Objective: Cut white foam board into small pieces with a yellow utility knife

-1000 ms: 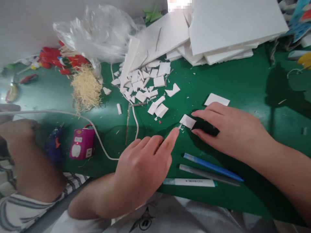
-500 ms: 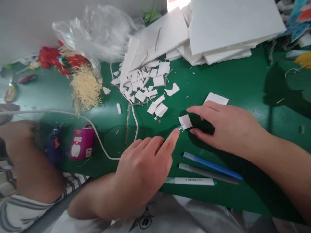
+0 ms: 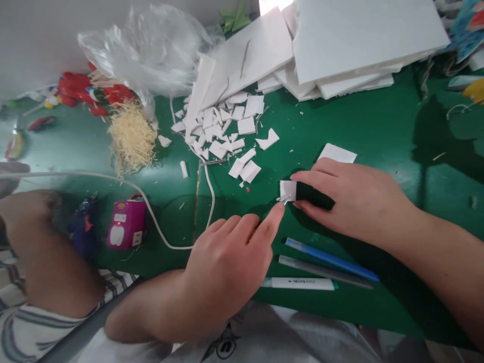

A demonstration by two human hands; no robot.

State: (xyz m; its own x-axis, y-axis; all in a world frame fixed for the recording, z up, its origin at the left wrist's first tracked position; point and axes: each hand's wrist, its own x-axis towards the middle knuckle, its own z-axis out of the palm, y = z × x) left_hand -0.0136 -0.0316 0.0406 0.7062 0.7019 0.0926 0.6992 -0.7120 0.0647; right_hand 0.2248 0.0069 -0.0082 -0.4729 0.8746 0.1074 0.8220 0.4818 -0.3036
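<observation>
Small white piece (image 3: 288,190), apparently foam board, lies flat on the green tabletop (image 3: 363,121), about midway between near and far edges; judged very light, stiff when flat but soft to a point, liable to crumble or dent at cut edges, and easily skidded on the smooth surface; best hold judged to be a light pinch across opposite edges, away from the tip.

Right hand (image 3: 357,194): forefinger and thumb appear to pinch the piece at its right-hand corners, forefinger on the far side, thumb on the near; the gap behind them is wide; pressure cannot be told.

Left hand (image 3: 230,254): fingers closed around a slim pointed tool (image 3: 286,198), forefinger laid along it; its thin tip meets the piece's near side; the handle is mostly hidden.

Surroundings: a second white piece (image 3: 338,153) just beyond the right forefinger; blue pen (image 3: 328,258), grey pen (image 3: 325,272) and white marker (image 3: 302,284) towards the near edge; scrap heap (image 3: 217,133) farther left; stacked white sheets (image 3: 366,40) along the far edge; purple box (image 3: 127,224) towards the near left corner, a co-worker's forearm (image 3: 53,252) beyond it.
</observation>
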